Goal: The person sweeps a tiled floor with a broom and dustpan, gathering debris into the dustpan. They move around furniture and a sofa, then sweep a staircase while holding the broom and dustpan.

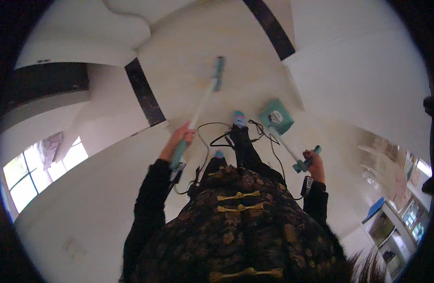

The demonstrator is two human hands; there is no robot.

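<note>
My left hand (181,136) is wrapped round the teal grip of a long-handled broom (205,100). The white stick slants away over the pale floor to a narrow teal head (219,74), slightly blurred, which lies ahead of my feet. On the other side my right hand (315,163) is closed on the teal grip at the top of a dustpan's white pole. Down at the floor, the teal dustpan (276,116) with a pale round label sits just right of my right shoe (240,118). Broom head and dustpan are apart.
Dark cables (212,124) loop around my legs and beside the dustpan pole. Dark strips cross the floor in doorways, one at left (145,92) and one at far right (271,28). White walls (349,61) flank me; a shelf unit (389,231) stands at lower right.
</note>
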